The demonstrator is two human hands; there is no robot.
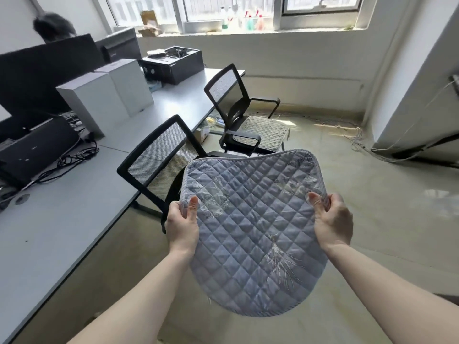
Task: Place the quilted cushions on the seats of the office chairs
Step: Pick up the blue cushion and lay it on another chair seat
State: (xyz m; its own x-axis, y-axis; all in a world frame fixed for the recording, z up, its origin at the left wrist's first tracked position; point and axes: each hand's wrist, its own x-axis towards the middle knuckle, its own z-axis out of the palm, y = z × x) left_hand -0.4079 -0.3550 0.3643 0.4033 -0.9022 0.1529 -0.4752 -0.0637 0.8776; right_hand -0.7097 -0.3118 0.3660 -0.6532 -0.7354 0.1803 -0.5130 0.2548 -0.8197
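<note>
A glossy tiled floor [360, 194] ran under a long grey counter [74, 219]. Two mesh-backed office chairs stood at its edge; the far chair [238, 112] bore a beige quilted cushion [263, 131]. Above the near chair [159, 160], left hand [182, 225] and right hand [332, 224] clamped a blue quilted cushion [253, 232]; its stitched lettering was unreadable.

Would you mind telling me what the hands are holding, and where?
Both hands, left and right, hold the blue quilted cushion by its opposite side edges.
</note>
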